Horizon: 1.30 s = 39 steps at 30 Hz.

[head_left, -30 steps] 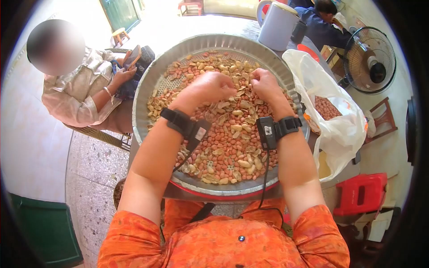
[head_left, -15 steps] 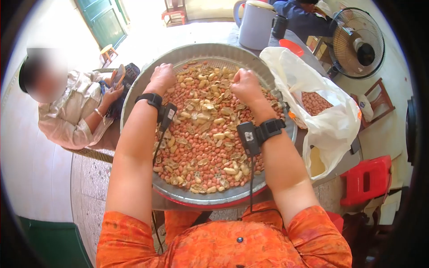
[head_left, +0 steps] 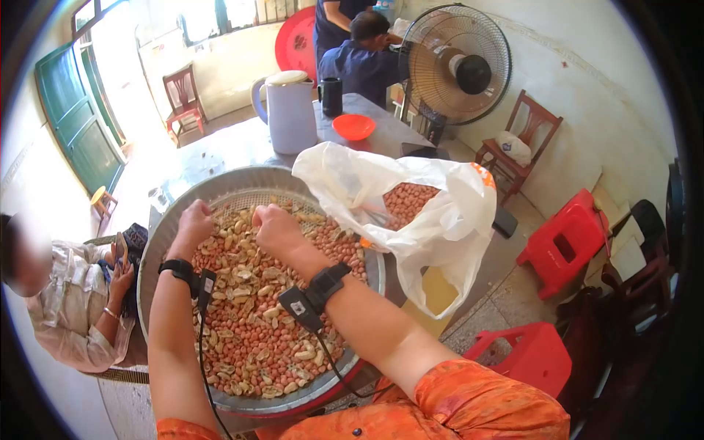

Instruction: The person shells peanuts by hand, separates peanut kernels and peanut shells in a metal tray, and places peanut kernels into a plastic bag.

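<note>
A wide round metal sieve with a mesh bottom stands before me, full of red-skinned peanut kernels mixed with broken peanut shells and some whole pods. Over its far left part, my left hand is closed, fingers curled inward. My right hand makes a fist above the shells, a short way to the right of the left one. Whatever the fingers hold, if anything, is hidden. To the right of the sieve, an open white plastic bag contains more kernels.
Beyond the sieve, a jug, a dark mug and a red bowl stand on the table. A person sits close at left. A fan, chairs and red stools are at right.
My view has swung right and up, so the sieve appears lower and further left. My hands are closer together, both still closed above the peanuts.
</note>
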Each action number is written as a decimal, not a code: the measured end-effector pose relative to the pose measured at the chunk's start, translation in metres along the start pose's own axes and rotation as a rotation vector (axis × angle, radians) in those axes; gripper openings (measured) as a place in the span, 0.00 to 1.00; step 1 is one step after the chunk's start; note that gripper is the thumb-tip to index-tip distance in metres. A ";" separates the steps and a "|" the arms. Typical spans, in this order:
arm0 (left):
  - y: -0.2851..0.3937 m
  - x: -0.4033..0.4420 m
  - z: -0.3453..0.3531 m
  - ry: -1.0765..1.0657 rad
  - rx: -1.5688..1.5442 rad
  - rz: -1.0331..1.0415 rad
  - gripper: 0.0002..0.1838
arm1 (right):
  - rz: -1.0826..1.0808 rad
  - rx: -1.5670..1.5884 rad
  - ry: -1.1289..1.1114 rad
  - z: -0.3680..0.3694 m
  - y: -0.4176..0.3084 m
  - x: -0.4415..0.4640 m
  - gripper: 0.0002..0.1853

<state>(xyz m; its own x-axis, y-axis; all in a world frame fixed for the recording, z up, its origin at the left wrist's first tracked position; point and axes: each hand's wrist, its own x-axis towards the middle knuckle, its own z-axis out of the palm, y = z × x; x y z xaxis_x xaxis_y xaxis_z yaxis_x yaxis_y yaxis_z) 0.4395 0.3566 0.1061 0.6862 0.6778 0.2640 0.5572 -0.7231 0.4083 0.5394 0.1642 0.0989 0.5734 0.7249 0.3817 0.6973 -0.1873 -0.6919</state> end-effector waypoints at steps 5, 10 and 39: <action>0.052 -0.009 0.022 -0.146 0.070 0.114 0.17 | 0.002 0.066 0.075 -0.001 -0.002 -0.001 0.06; 0.079 -0.027 0.015 -0.336 0.267 0.473 0.16 | -0.031 -0.001 0.144 0.007 0.005 -0.001 0.07; 0.032 -0.127 -0.016 -0.140 -0.306 0.148 0.08 | -0.237 -0.088 -0.248 0.018 -0.002 -0.011 0.09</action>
<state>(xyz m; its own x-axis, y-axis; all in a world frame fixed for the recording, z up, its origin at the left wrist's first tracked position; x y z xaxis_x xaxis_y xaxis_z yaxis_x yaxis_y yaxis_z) 0.3627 0.2494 0.1001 0.8182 0.5285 0.2263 0.2957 -0.7244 0.6228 0.5241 0.1680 0.0846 0.2774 0.8918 0.3575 0.8388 -0.0433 -0.5428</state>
